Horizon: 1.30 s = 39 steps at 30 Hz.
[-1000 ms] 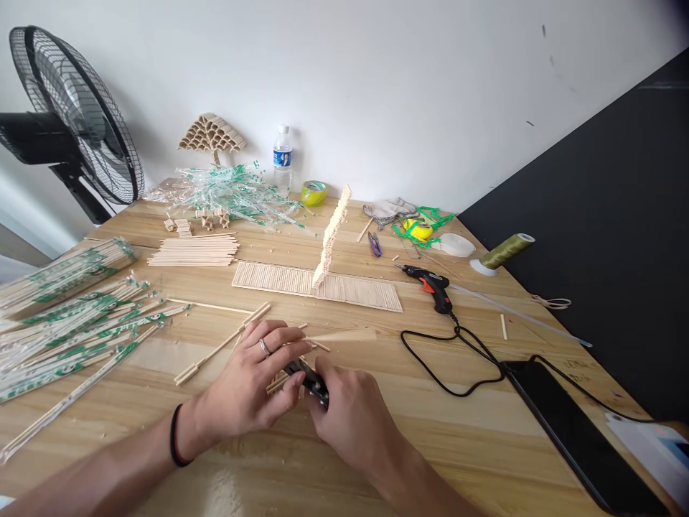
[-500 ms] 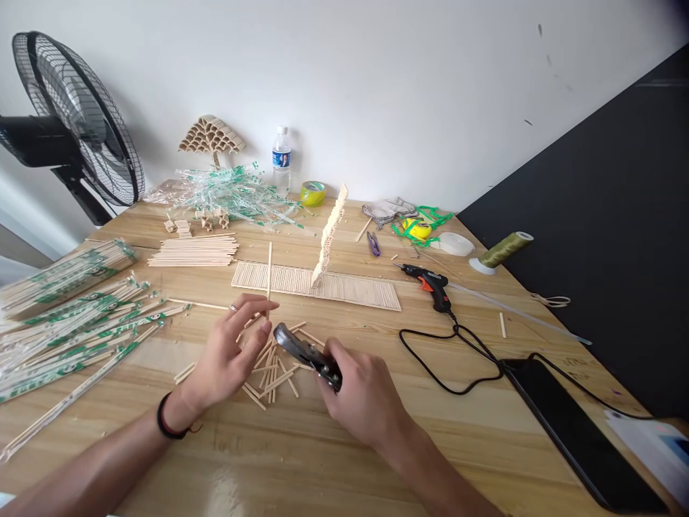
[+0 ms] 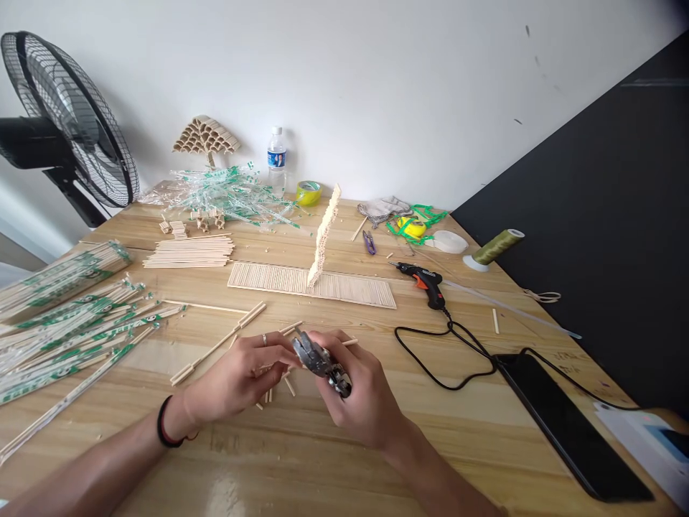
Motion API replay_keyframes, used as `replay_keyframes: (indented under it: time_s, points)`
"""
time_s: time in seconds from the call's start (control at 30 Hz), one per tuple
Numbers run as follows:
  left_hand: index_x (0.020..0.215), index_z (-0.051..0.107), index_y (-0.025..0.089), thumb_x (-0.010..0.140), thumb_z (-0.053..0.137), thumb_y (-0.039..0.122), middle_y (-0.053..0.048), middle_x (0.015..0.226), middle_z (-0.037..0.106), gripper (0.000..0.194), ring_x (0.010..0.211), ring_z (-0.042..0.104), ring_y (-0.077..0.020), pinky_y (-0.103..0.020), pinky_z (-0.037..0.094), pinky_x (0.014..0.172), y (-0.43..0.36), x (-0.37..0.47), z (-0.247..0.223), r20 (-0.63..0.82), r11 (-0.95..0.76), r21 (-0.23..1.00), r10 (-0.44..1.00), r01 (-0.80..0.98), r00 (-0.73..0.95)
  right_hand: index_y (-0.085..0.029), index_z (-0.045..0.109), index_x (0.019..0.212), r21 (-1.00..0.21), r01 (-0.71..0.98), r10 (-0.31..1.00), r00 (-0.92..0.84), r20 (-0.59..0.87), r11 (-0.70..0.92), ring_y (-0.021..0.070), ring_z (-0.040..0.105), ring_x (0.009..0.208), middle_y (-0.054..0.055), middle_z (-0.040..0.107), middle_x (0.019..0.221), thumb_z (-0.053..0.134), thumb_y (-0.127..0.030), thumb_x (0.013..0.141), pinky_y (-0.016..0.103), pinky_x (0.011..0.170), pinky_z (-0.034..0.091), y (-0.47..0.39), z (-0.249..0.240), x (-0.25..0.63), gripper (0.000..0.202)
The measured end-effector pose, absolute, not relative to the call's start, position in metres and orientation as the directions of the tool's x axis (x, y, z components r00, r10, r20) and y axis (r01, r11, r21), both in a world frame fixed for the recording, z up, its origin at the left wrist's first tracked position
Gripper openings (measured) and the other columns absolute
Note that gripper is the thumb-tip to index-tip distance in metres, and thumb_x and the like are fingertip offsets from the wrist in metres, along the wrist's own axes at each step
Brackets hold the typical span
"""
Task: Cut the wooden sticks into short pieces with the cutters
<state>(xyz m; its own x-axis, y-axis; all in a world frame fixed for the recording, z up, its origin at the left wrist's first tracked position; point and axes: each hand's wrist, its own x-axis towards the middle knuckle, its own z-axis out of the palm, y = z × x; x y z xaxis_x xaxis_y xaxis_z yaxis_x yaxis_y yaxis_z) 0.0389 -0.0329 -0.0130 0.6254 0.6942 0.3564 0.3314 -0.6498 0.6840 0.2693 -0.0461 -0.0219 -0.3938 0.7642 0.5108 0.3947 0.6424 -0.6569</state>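
My right hand [image 3: 363, 384] is wrapped round dark metal pliers [image 3: 317, 359], their blunt jaws tilted up to the left. My left hand [image 3: 247, 373], with a ring and a dark wristband, has its fingers closed at the jaws. A thin wooden stick [image 3: 349, 342] shows past my right fingers and seems to run back to the left fingertips; the jaws and fingers hide its middle. Short cut sticks [image 3: 291, 385] lie on the table beneath, partly covered by my hands. Left of them, longer and shorter sticks [image 3: 215, 345] lie in a slanting row.
Behind my hands lies a flat stick panel [image 3: 355, 289] with an upright stick piece [image 3: 325, 237]. A glue gun [image 3: 425, 280], its cable and a black phone [image 3: 570, 424] are at right. Wrapped sticks [image 3: 69, 309] lie left, near a fan [image 3: 69, 122]. A bottle [image 3: 276, 161] stands behind.
The stick my left hand held upright is no longer upright. My left hand has moved right, to the pliers' jaws. The view has shifted slightly right.
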Motion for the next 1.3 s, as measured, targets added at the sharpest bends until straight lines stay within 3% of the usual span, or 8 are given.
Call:
replay_keyframes:
  time_s: [0.23,0.37,0.5,0.7,0.87,1.13,1.23,1.3]
  points:
    - [0.099,0.064,0.019,0.099,0.060,0.031,-0.005,0.091,0.069,0.013,0.083,0.067,-0.0201,-0.033,0.053,0.077,0.004,0.000,-0.026,0.349,-0.401,0.527,0.906,0.749,0.239,-0.024,0.062,0.119,-0.681,0.474,0.830,-0.293,0.475,0.558,0.0227,0.072,0.092,0.007,0.074,0.100,0.053,-0.010,0.090,0.033,0.082,0.057,-0.047,-0.016,0.271,0.034]
    - [0.094,0.065,0.019,0.092,0.067,0.039,-0.007,0.097,0.068,0.021,0.090,0.067,-0.0239,-0.037,0.055,0.083,0.015,-0.013,-0.040,0.270,-0.338,0.422,0.933,0.841,0.240,-0.023,0.063,0.117,-0.684,0.487,0.835,-0.227,0.501,0.543,0.0240,0.072,0.096,0.009,0.073,0.106,0.053,-0.015,0.095,0.035,0.087,0.056,-0.046,-0.016,0.271,0.026]
    - [0.093,0.066,0.019,0.094,0.061,0.032,-0.008,0.098,0.067,0.014,0.092,0.066,-0.0236,-0.037,0.055,0.084,0.012,-0.009,-0.041,0.333,-0.390,0.412,0.906,0.823,0.262,-0.023,0.064,0.115,-0.687,0.520,0.853,-0.188,0.488,0.507,0.0247,0.072,0.096,0.010,0.073,0.105,0.052,-0.020,0.099,0.036,0.086,0.056,-0.044,-0.016,0.272,0.020]
    - [0.096,0.062,0.020,0.099,0.058,0.029,-0.001,0.082,0.066,0.011,0.068,0.063,-0.0149,-0.026,0.049,0.063,-0.002,0.006,-0.023,0.330,-0.453,0.500,0.887,0.738,0.321,-0.022,0.062,0.099,-0.719,0.482,0.859,-0.177,0.480,0.501,0.0218,0.071,0.089,0.008,0.072,0.096,0.052,-0.024,0.100,0.033,0.082,0.054,-0.043,-0.016,0.274,0.010]
    - [0.104,0.062,0.020,0.103,0.058,0.025,-0.001,0.089,0.070,0.006,0.072,0.065,-0.0130,-0.024,0.050,0.066,-0.021,0.023,-0.016,0.379,-0.602,0.538,0.798,0.590,0.469,-0.023,0.063,0.097,-0.748,0.436,0.865,-0.222,0.450,0.500,0.0243,0.071,0.100,0.007,0.071,0.095,0.053,-0.023,0.100,0.035,0.089,0.055,-0.046,-0.017,0.274,0.011]
    - [0.108,0.061,0.020,0.104,0.056,0.022,-0.002,0.091,0.070,0.006,0.076,0.067,-0.0138,-0.023,0.052,0.069,-0.031,0.033,-0.015,0.358,-0.620,0.556,0.780,0.554,0.514,-0.023,0.066,0.092,-0.783,0.371,0.866,-0.181,0.466,0.499,0.0258,0.072,0.103,0.006,0.072,0.094,0.055,-0.025,0.100,0.043,0.102,0.053,-0.045,-0.015,0.274,0.014]
    - [0.109,0.061,0.020,0.103,0.059,0.020,-0.002,0.092,0.071,0.006,0.077,0.067,-0.0134,-0.022,0.052,0.069,-0.032,0.033,-0.016,0.375,-0.621,0.569,0.780,0.540,0.501,-0.023,0.069,0.103,-0.779,0.362,0.858,-0.167,0.486,0.512,0.0271,0.072,0.104,0.007,0.073,0.101,0.058,-0.025,0.099,0.043,0.102,0.054,-0.044,-0.018,0.274,0.011]
    - [0.110,0.062,0.019,0.103,0.060,0.020,-0.003,0.094,0.072,0.007,0.078,0.068,-0.0135,-0.022,0.053,0.070,-0.034,0.033,-0.016,0.397,-0.627,0.577,0.776,0.524,0.490,-0.023,0.067,0.122,-0.763,0.363,0.844,-0.198,0.498,0.535,0.0260,0.073,0.101,0.008,0.073,0.104,0.058,-0.022,0.099,0.040,0.097,0.056,-0.044,-0.021,0.274,0.025]
